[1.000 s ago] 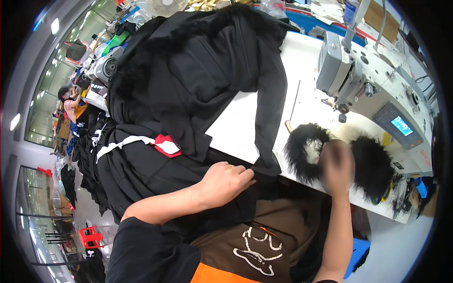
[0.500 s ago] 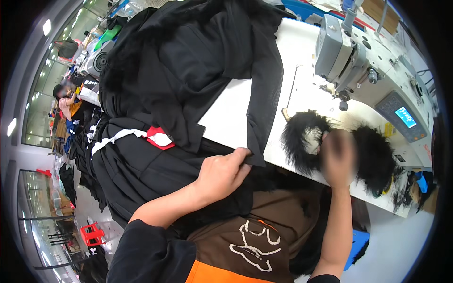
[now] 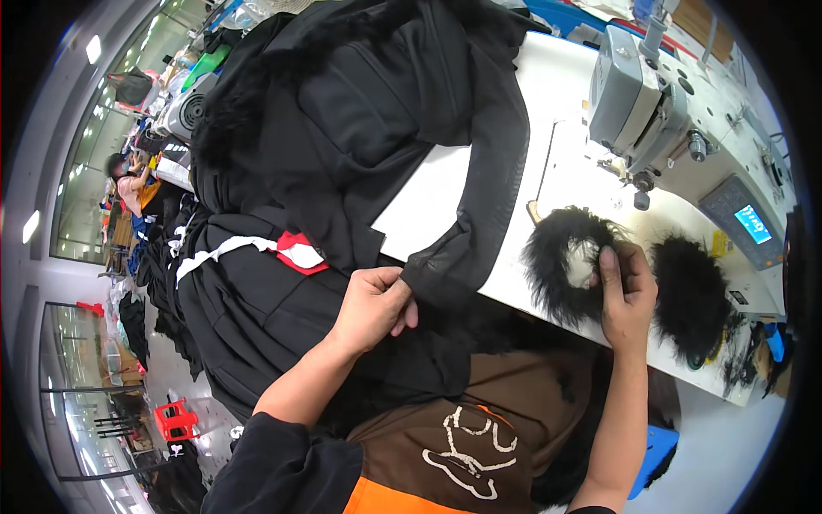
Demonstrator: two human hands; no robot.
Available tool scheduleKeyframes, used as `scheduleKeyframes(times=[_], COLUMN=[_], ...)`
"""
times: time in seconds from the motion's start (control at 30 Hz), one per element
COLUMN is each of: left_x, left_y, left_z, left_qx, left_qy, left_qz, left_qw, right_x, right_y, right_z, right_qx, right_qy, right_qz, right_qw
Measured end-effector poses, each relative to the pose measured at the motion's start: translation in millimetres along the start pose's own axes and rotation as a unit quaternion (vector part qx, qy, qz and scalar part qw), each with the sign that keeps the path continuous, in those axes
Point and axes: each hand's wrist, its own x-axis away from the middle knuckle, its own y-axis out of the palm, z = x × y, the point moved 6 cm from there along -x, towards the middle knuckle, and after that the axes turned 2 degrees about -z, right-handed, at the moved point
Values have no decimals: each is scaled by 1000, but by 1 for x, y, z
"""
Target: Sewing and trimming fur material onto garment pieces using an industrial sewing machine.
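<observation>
My left hand [image 3: 370, 313] pinches the hem end of a black sleeve [image 3: 495, 184], which runs down from a pile of black garments [image 3: 368, 94] across the white table. The sleeve's end is bent toward my left hand at the table's front edge. In my right hand [image 3: 629, 300], thumb and fingers grip the right side of a black furry cuff [image 3: 548, 261], a ring with an opening in its middle, on the table. Right of that hand lies a second black furry piece [image 3: 689, 295].
A sewing machine [image 3: 629, 94] with a lit screen [image 3: 753, 224] stands at the right, its needle area behind the cuff. Black cloth with a red and white patch [image 3: 301, 254] hangs at the left. A red stool [image 3: 175, 420] and another person [image 3: 133, 184] are farther left.
My left hand has drawn the sleeve's end left and turned it up. My right hand, blurred over the furry pieces before, now grips the ring's edge. The view has shifted slightly.
</observation>
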Motion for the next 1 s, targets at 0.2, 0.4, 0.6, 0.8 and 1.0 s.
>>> scheduleKeyframes(times=[0.2,0.4,0.6,0.8,1.0], left_x=[-6,-16,-57,-8,-28], left_y=[2,0,-22,-18,46], left_z=[-9,-2,68,220,172], left_qx=[99,199,-19,-104,-382], left_qy=[-18,-8,168,462,401], left_qz=[-10,-40,12,68,-242], left_qw=[995,979,986,878,797], right_x=[0,0,-3,3,1], right_y=[0,5,6,2,0], right_z=[-3,-7,-5,-10,2], right_qx=[4,-14,-25,-28,6], right_qy=[-10,-4,-16,-25,-11], right_qz=[-6,-2,-11,-3,-5], right_qw=[1000,1000,999,999,1000])
